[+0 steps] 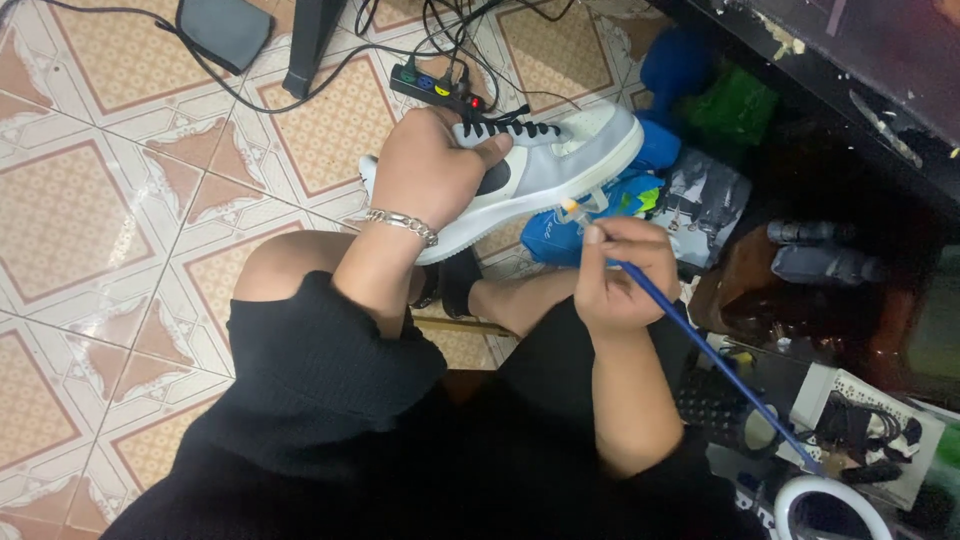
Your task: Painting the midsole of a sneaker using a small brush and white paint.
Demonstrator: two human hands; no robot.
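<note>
Sneaker (545, 165), grey/white: light, stiff sole, soft upper; left hand (430, 170) grasps it at collar. Right hand (625, 270) pinches thin blue brush (700, 345) w/ tip at sole edge.

A sneaker (560, 165) sits at upper centre, the left hand (430, 165) on its left part and the right hand (620, 270) just below it — a brush (700, 345) runs from there to the lower right. A power strip (440, 88) lies above the sneaker; a ring light (835, 500) at bottom right.
</note>
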